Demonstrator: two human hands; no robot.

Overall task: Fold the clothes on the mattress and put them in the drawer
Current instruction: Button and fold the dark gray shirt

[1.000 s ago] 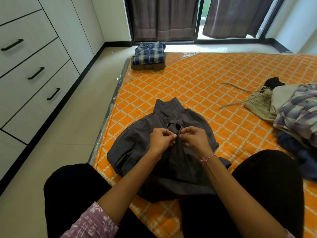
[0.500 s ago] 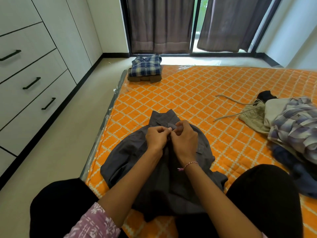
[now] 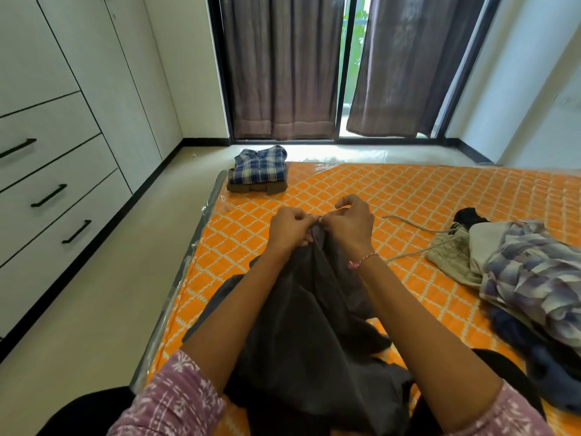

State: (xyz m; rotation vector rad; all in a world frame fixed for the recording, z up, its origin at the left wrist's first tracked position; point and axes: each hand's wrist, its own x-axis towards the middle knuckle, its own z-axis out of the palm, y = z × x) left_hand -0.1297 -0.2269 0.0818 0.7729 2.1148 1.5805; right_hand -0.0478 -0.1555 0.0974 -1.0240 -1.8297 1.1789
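From the head view, both hands are raised close together above the orange patterned mattress point(image 3: 393, 196). The left hand point(image 3: 290, 229) has its fingers curled and pinches the top edge of a dark grey shirt point(image 3: 311, 335); the right hand point(image 3: 350, 223), with a pink thread bracelet point(image 3: 364, 259) at its wrist, pinches the same edge right beside it, so the two hands nearly touch. The shirt hangs down from that pinched spot between the forearms, and its lower part lies bunched on the mattress and over the person's lap. Patterned pink sleeves point(image 3: 176, 401) show at the bottom.

At the far left corner of the mattress sits a folded stack point(image 3: 259, 169), a blue plaid shirt on top of a brown garment. At the right edge lies a loose pile of clothes point(image 3: 518, 278): a beige piece with a drawstring, a pale plaid one, and dark blue fabric beneath.

To the left, across a strip of floor, stands a white wardrobe with drawers point(image 3: 59, 196) that have black handles, all pushed in. Dark curtains point(image 3: 283, 67) hang over the glass door at the back.
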